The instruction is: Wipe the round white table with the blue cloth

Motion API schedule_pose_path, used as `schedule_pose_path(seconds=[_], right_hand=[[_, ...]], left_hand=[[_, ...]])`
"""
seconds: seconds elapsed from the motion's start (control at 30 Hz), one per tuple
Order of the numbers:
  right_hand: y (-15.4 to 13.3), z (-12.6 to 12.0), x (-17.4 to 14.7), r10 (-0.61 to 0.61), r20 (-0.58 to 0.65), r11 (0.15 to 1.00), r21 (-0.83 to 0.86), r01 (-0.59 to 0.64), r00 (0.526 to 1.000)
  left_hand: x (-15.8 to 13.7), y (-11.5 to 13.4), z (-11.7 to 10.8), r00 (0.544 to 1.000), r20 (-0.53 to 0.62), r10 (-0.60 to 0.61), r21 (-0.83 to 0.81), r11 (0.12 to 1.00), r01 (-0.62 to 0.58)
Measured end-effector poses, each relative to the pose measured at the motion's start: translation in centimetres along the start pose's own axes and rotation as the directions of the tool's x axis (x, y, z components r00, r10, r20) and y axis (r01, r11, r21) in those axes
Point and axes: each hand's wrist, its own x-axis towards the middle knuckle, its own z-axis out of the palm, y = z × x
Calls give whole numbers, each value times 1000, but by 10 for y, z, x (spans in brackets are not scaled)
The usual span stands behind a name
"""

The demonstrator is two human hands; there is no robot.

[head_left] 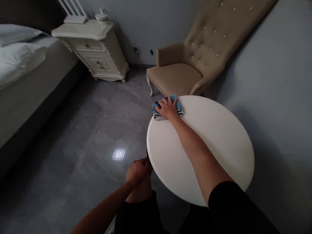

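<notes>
Spreading beneath you, the grey tiled floor (80,130) runs up to a blue-grey wall (275,81). On your left stands a bed (26,100), with white bedding (19,61) lying on it. Ahead of you, a tan armchair (175,76) sits against the wall, its tall back buttoned with shiny studs (215,31). Nearer, in front of you and to the right, is a round white table (219,130), and your right forearm stretches across its top. A cream bedside cabinet (114,55) with drawers stands between the bed and the armchair. On it rest a white slatted object (76,18) and, just beside that, a small round white one (101,17).

The folded blue cloth (179,104) lies on the table at its far-left rim, showing dark blue patches and a white edge. Your right hand (168,109) is flat on top of it, fingers spread. Your left hand (136,169) is low, over your bare knee (141,191) and just beside the table's left edge; its fingers look curled, but you cannot tell whether they grip anything. Smallest of all are a bright square patch (119,154) on the floor and two dark wall fittings (151,52).
</notes>
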Motion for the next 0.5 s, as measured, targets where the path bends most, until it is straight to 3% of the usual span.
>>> schedule_pose_path(seconds=[0.13, 0.27, 0.37, 0.5], right_hand=[[74, -19, 34, 96, -40, 995, -23, -97, 995], [157, -43, 33, 280, -97, 955, -77, -288, 955], [225, -64, 6, 437, -101, 885, -129, -447, 894], [299, -85, -63, 591, -97, 787, -150, -599, 801]], left_hand=[[5, 1, 0, 1000, -9, -7, -4, 1000, 7], [6, 2, 0, 1000, -4, -25, -6, 1000, 25], [4, 2, -1, 999, -9, -36, -9, 999, 36], [4, 2, -1, 999, -11, -30, 9, 1000, 30]])
